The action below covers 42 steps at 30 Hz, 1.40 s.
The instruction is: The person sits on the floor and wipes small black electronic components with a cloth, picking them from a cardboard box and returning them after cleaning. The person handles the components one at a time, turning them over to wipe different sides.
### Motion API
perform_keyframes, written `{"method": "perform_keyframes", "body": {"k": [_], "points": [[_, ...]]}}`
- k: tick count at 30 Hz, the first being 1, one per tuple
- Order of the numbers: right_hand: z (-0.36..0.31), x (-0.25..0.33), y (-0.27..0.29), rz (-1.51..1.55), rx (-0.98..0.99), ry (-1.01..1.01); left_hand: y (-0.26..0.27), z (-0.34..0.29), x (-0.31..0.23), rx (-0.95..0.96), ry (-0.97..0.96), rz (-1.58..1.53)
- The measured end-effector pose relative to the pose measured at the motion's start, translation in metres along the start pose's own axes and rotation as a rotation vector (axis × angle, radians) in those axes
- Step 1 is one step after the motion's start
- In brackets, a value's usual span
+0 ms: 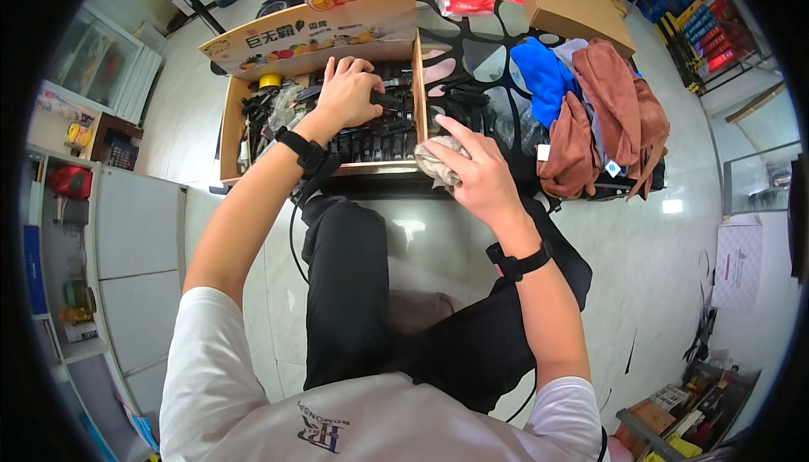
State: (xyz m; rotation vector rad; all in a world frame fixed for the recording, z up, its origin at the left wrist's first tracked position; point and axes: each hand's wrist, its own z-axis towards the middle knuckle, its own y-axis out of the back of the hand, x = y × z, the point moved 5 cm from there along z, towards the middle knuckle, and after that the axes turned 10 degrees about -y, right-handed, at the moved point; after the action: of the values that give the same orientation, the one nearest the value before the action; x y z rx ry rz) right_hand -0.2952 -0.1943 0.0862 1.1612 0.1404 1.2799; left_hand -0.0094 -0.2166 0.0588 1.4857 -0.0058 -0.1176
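My left hand (347, 93) reaches into an open cardboard box (420, 91) with a printed upright flap. Its fingers are bent, with thumb and forefinger closed round a small black part (388, 101) whose kind I cannot make out. Below it, many similar black parts (371, 144) lie packed in rows. My right hand (482, 169) is at the box's near right corner, gripping a crumpled beige-grey cloth (438, 160) with the forefinger stretched forward. More black pieces (468, 108) lie on the patterned table just beyond this hand.
A yellow round item (270, 81) and clear plastic bags sit in the box's left part. To the right lies a heap of brown cloths (611, 91) and a blue cloth (539, 79). Behind are a brown carton (573, 11) and a red packet (465, 1). Cabinets (139, 226) stand at left.
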Motion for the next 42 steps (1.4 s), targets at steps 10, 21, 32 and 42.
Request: {"method": "perform_keyframes", "body": {"k": [10,21,32,42], "points": [[0.01,-0.001,0.02,0.083,-0.039,-0.07,-0.036,0.02,-0.004,0.111,-0.021,-0.027],[-0.024,-0.067,0.078,0.023,-0.17,-0.381,0.005,0.024,-0.121,-0.243,-0.29,-0.086],[-0.043,-0.066,0.106,0.086,-0.076,-0.466,-0.085,0.081,-0.147,0.016,-0.218,0.321],[-0.047,-0.069,0.1,0.086,-0.005,-0.426,-0.07,0.081,-0.153,0.129,-0.285,0.263]]}}
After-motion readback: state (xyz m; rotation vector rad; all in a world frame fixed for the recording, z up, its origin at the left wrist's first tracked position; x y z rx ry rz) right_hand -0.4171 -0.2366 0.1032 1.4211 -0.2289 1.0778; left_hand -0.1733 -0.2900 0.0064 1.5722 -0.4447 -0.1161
